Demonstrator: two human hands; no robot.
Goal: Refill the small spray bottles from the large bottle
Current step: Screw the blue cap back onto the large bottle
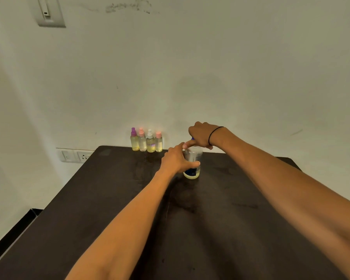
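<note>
On the dark table [109, 199], large bottle [192, 158] upright, left hand [177, 160] grip round its body, right hand [200, 135] grip holding cap (mostly hidden).

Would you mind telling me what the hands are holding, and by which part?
Both hold the large bottle: the left hand grips its body, the right hand grips the blue cap on top.
</note>
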